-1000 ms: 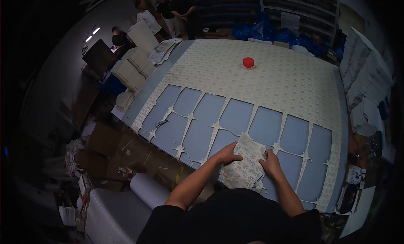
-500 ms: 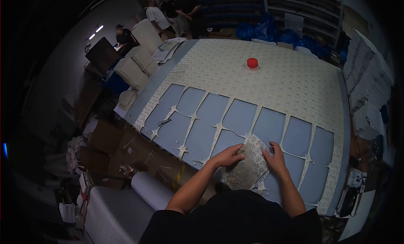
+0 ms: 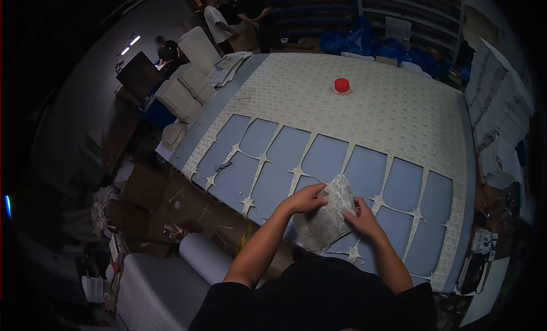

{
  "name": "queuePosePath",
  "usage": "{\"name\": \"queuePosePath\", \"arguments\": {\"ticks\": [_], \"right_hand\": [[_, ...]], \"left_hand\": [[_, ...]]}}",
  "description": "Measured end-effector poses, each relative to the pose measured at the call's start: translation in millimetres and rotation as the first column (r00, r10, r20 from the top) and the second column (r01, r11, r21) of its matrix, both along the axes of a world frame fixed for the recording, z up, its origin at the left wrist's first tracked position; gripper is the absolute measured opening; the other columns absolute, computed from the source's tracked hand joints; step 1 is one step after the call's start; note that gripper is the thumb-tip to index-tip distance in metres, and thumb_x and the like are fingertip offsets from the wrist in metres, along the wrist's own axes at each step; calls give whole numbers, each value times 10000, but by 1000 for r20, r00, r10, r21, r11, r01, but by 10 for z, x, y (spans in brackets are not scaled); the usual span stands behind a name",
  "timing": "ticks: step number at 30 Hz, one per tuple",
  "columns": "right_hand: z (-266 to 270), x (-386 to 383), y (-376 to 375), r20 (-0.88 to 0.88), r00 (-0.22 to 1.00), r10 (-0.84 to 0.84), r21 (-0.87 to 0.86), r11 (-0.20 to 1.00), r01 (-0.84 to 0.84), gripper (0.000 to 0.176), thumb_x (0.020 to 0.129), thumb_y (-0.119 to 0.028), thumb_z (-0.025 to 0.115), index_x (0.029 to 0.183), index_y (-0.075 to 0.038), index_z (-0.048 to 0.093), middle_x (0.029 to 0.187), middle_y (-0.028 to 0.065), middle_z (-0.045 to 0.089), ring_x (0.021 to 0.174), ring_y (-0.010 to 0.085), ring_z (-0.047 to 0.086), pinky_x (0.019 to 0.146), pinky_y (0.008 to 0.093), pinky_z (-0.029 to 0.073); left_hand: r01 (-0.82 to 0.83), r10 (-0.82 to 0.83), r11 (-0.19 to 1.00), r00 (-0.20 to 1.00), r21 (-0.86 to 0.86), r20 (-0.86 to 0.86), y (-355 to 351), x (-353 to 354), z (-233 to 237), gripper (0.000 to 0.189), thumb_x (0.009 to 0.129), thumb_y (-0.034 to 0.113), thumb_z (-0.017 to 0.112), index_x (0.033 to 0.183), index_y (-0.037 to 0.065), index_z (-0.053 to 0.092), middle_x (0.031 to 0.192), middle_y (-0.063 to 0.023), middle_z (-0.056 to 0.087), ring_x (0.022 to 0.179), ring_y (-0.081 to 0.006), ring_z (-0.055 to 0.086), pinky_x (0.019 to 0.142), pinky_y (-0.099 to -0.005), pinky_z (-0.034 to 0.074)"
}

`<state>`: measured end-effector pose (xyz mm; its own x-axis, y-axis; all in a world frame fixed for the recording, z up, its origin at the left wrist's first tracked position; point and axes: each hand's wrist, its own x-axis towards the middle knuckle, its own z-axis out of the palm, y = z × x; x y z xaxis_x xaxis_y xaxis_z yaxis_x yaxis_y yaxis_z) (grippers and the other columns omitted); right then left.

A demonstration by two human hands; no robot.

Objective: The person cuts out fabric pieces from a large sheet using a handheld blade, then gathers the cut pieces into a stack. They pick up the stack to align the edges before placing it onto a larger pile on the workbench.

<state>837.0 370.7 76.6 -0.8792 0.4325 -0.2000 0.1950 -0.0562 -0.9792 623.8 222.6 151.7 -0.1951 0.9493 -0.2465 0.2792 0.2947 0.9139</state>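
A stack of cut, flower-patterned fabric pieces (image 3: 330, 217) is held at a slant over the near edge of the large table. My left hand (image 3: 308, 198) is closed on its left side, thumb on top. My right hand (image 3: 362, 216) grips the right edge between thumb and fingers. Under and beyond them lies the patterned fabric sheet (image 3: 364, 123), with rows of cut-out openings that show the blue-grey table surface (image 3: 328, 157). A red round object (image 3: 342, 85) rests on the uncut part. A small metal tool (image 3: 223, 166) lies in an opening at the left.
Folded cloth piles (image 3: 181, 94) stand left of the table, tall white stacks (image 3: 497, 97) at its right. A large roll (image 3: 208, 257) is at the lower left. Blue bags (image 3: 359, 39) and shelves line the back. Several people (image 3: 219, 22) are at the far left.
Both hands have shifted slightly with the fabric pieces, which now lie at a different tilt. My right hand has closed on their edge. A person in white at the back has turned.
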Motion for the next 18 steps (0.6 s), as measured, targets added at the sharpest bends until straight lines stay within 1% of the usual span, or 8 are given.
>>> {"name": "queuePosePath", "arguments": {"ticks": [2,3,5,7,8,10,15,18], "right_hand": [[-68,16,-38,-22,1000,8,482,876,4,556,846,-215,746,1290,21,507,1195,207,631,1102,395,606,990,401,461],[-48,36,-67,-21,1000,5,482,876,6,556,846,-215,746,1290,21,507,1195,207,631,1102,395,606,990,401,461],[123,60,-185,261,965,-27,542,831,-123,580,804,-178,759,1290,14,507,1207,262,608,1129,463,571,1004,447,449],[70,76,-225,246,969,-28,499,860,-102,570,808,-169,753,1293,5,509,1215,261,606,1142,453,569,993,445,454],[29,82,-244,232,972,-28,453,887,-83,560,813,-159,746,1296,-3,511,1224,260,604,1155,444,568,982,443,460],[-73,87,-234,223,975,-24,435,897,-77,551,820,-146,734,1307,-20,509,1225,249,605,1159,432,569,977,441,463],[-236,59,-217,169,986,6,390,918,-73,523,836,-112,705,1323,-60,519,1237,220,607,1158,425,569,967,443,468],[-310,85,-287,114,993,10,518,852,-68,520,848,-91,695,1340,-59,529,1273,211,606,1176,398,582,999,416,466]], "left_hand": [[-48,48,999,997,5,-55,9,-50,-193,532,896,96,685,1376,-14,484,1175,-180,667,1085,-225,632,959,-345,482],[-175,175,984,984,-8,-39,6,-93,-365,545,873,133,716,1353,-13,504,1207,-193,648,1127,-260,615,977,-362,475],[-299,299,954,954,-24,-24,-38,-80,-616,560,850,170,748,1330,-12,525,1239,-206,628,1168,-296,599,995,-379,468],[-316,285,945,667,85,-688,-90,2,-725,637,770,266,818,1291,7,558,1247,-220,582,1196,-369,536,1010,-423,451],[-316,284,945,668,83,-687,-100,34,-735,637,770,266,818,1291,7,558,1247,-220,582,1196,-369,536,1010,-423,451],[-251,100,950,809,-186,-580,-129,96,-745,735,689,323,874,1281,19,562,1239,-238,533,1186,-420,498,1031,-431,426],[-309,173,943,772,-123,-611,-216,94,-855,736,642,345,906,1215,13,584,1172,-227,537,1125,-403,533,981,-431,456],[-353,169,916,770,-191,-615,-230,65,-862,716,623,359,918,1162,7,605,1158,-220,546,1073,-404,560,927,-433,485]]}}
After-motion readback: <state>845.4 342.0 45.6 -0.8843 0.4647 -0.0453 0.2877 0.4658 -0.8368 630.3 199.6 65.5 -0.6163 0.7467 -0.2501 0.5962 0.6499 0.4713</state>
